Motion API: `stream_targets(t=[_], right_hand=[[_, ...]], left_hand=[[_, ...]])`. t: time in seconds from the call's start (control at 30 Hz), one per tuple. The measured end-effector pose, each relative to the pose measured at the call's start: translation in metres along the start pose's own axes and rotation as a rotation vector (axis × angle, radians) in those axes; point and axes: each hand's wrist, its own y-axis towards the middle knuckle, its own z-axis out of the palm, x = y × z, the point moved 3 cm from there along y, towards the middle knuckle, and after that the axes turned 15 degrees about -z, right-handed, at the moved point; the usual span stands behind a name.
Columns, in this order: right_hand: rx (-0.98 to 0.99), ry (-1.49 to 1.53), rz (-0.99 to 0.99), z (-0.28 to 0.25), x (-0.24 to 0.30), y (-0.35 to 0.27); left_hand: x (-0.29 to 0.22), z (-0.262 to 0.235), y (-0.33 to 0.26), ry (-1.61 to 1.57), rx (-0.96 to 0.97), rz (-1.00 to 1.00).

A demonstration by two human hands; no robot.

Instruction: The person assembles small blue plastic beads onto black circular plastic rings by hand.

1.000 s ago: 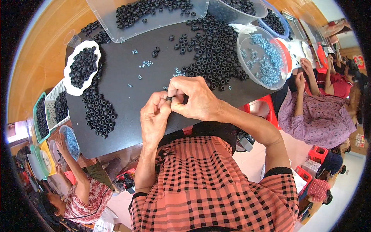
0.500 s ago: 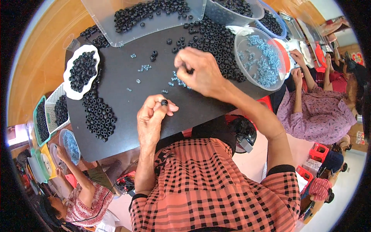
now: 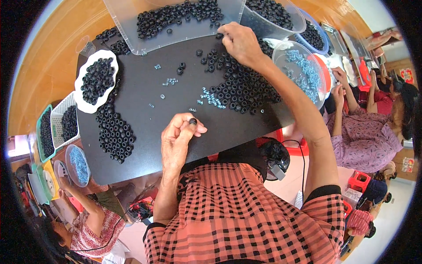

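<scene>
My left hand (image 3: 178,138) is low over the table's near side, thumb and forefinger pinching a small black round plastic part (image 3: 193,121). My right hand (image 3: 241,44) reaches to the far side, at the near wall of the clear plastic bin (image 3: 127,33). Its fingers are bent, with another small black round part (image 3: 219,36) at their tips. Just below the right hand spreads a big pile of hollow black round parts (image 3: 241,86). Small bluish coil springs (image 3: 212,97) lie at its left edge, and several more springs (image 3: 170,82) are scattered farther left.
A scalloped white dish (image 3: 80,94) and a second pile of black parts (image 3: 115,136) are at left. A clear tub of springs (image 3: 307,75) stands at right, beside a blue-rimmed basin (image 3: 323,33). Co-workers sit on both sides, one in a purple patterned top (image 3: 365,132).
My right hand has moved away from the springs, up and to the right, to the bin's near edge. My left hand keeps its pinch on the black part, nearly in place.
</scene>
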Motion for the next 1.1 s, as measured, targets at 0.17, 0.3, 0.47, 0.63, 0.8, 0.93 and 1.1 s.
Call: stream_targets(t=[0.17, 0.3, 0.47, 0.63, 0.8, 0.93, 1.1], right_hand=[[0.099, 0.047, 0.047, 0.005, -0.018, -0.005], [0.014, 0.164, 0.201, -0.002, -0.022, -0.009], [0.148, 0.148, 0.218, 0.001, -0.018, -0.008], [0.269, 0.065, -0.015, 0.012, -0.011, 0.003], [0.306, 0.014, -0.056, 0.014, -0.017, 0.008], [0.199, 0.195, 0.132, 0.005, 0.004, 0.010], [0.014, 0.485, 0.373, -0.006, 0.046, -0.002]], left_hand=[[0.003, -0.002, 0.000, -0.005, -0.007, -0.005], [0.001, 0.000, -0.001, -0.020, 0.010, -0.020], [0.002, -0.001, -0.002, -0.014, 0.014, -0.010], [0.003, -0.002, -0.001, -0.003, 0.012, -0.009], [0.000, 0.001, 0.000, -0.003, 0.027, 0.001], [0.000, 0.000, -0.001, 0.007, 0.023, 0.007], [0.000, -0.002, 0.002, 0.028, 0.053, 0.000]])
